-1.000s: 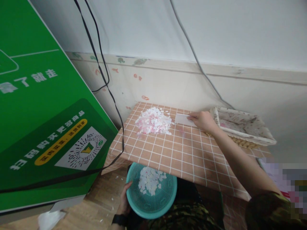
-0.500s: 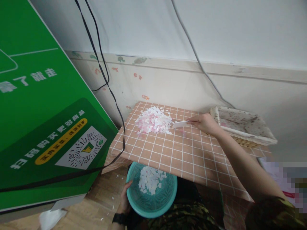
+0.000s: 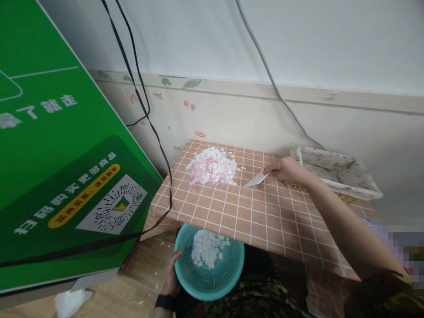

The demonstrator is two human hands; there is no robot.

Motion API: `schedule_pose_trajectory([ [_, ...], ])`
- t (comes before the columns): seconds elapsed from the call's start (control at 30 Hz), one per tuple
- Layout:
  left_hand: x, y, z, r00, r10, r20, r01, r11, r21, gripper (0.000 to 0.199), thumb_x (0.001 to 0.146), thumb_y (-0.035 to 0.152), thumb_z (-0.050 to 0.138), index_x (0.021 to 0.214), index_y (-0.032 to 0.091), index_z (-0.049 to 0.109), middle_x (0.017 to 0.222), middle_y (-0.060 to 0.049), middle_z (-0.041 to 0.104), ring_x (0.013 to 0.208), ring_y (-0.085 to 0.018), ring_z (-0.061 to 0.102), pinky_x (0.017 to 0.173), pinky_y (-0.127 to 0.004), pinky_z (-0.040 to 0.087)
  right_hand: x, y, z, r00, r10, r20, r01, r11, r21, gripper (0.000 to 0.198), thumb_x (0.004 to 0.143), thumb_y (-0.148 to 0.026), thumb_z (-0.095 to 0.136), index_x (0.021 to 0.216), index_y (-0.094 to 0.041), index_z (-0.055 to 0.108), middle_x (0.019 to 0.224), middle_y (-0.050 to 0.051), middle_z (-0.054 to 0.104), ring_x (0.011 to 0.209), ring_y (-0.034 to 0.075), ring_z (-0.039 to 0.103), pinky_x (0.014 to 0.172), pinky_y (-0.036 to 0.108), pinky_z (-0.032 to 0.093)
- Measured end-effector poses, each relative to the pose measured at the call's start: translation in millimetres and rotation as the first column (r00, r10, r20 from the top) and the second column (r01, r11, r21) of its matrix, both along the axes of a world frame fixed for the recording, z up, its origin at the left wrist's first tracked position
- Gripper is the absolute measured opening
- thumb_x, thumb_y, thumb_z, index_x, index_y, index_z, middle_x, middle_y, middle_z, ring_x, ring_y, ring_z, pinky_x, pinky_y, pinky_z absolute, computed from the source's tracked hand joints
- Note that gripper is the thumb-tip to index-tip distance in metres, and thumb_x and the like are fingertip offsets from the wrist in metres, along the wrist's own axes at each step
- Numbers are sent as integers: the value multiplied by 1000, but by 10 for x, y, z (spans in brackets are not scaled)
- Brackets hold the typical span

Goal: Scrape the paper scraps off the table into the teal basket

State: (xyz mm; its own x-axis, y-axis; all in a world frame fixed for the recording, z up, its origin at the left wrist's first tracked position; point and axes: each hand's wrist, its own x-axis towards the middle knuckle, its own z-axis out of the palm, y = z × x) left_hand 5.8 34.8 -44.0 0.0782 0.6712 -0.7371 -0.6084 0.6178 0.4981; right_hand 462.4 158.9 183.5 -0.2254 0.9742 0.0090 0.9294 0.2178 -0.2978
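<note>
My right hand [image 3: 287, 170] pinches a thin white card [image 3: 256, 179], its far edge tilted down to the checked tablecloth. Just left of the card lies a heap of small white and pink paper scraps [image 3: 213, 166], with a narrow gap between them. Below the table's front edge, my left hand [image 3: 171, 270] grips the left rim of a teal plastic colander [image 3: 212, 278], thumb over the rim. Inside the colander, white paper scraps [image 3: 208, 248] cover part of the bottom, and the table edge hides its far rim.
A cloth-lined wicker basket [image 3: 341, 170] stands at the table's back right. A green sign board [image 3: 66, 145] leans in at left, with a black strap [image 3: 165, 159] hanging before the table corner. Scraps and a white bag [image 3: 71, 302] lie on the wooden floor.
The card has shifted slightly right and toward me, away from the heap, and turned so its tip points down-left. My left hand and the colander stay nearly still.
</note>
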Motion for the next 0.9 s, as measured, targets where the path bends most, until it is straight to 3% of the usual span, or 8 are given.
schedule_pose_trajectory([
  [0.17, -4, -3, -17, 1000, -2, 6, 2, 1000, -13, 25, 65, 32, 69, 80, 12, 73, 81, -8, 76, 88, -31, 69, 88, -43, 50, 128, -17, 45, 999, -6, 44, 7, 1000, -17, 27, 71, -13, 56, 84, -27, 76, 82, -2, 74, 76, 18, 68, 71, 26, 49],
  [0.3, -11, -8, -39, 999, 2, -33, -2, 1000, -4, 26, 64, 32, 70, 80, 12, 73, 78, -8, 76, 87, -33, 69, 85, -44, 52, 128, 19, 82, 992, -119, 51, 116, 992, 59, 27, 74, -16, 54, 87, -24, 76, 77, 0, 74, 66, 17, 66, 63, 25, 46],
  [0.43, -15, -14, -58, 1000, 0, -14, 0, 1000, -16, 27, 65, 33, 70, 82, 12, 74, 80, -8, 76, 89, -33, 69, 85, -42, 52, 59, 41, 4, 989, -144, 31, 140, 985, 105, 26, 76, -20, 54, 90, -25, 75, 81, 1, 74, 73, 18, 67, 67, 26, 47],
  [0.63, -33, -11, -98, 1000, 12, 12, -12, 1000, -19, 26, 65, 31, 69, 82, 11, 73, 83, -10, 76, 84, -30, 70, 86, -42, 51, 58, -69, -152, 993, -111, 36, 108, 992, 70, 27, 75, -19, 53, 89, -28, 76, 83, -1, 74, 74, 18, 68, 69, 26, 48],
  [0.8, -49, -6, -129, 1000, 11, 22, -11, 1000, -12, 26, 65, 31, 69, 82, 12, 73, 86, -9, 76, 85, -31, 70, 87, -45, 50, 92, -228, -29, 995, -101, 26, 101, 995, -25, 32, 72, -13, 53, 88, -28, 76, 81, -2, 74, 71, 18, 67, 66, 26, 48],
  [0.9, -59, -7, -154, 999, -13, 43, 13, 1000, -19, 27, 66, 32, 69, 82, 11, 73, 83, -9, 77, 83, -30, 70, 85, -45, 51, 111, -197, 21, 991, -136, 9, 136, 991, -6, 28, 72, -15, 55, 88, -26, 76, 81, 0, 74, 69, 19, 66, 64, 27, 48],
])
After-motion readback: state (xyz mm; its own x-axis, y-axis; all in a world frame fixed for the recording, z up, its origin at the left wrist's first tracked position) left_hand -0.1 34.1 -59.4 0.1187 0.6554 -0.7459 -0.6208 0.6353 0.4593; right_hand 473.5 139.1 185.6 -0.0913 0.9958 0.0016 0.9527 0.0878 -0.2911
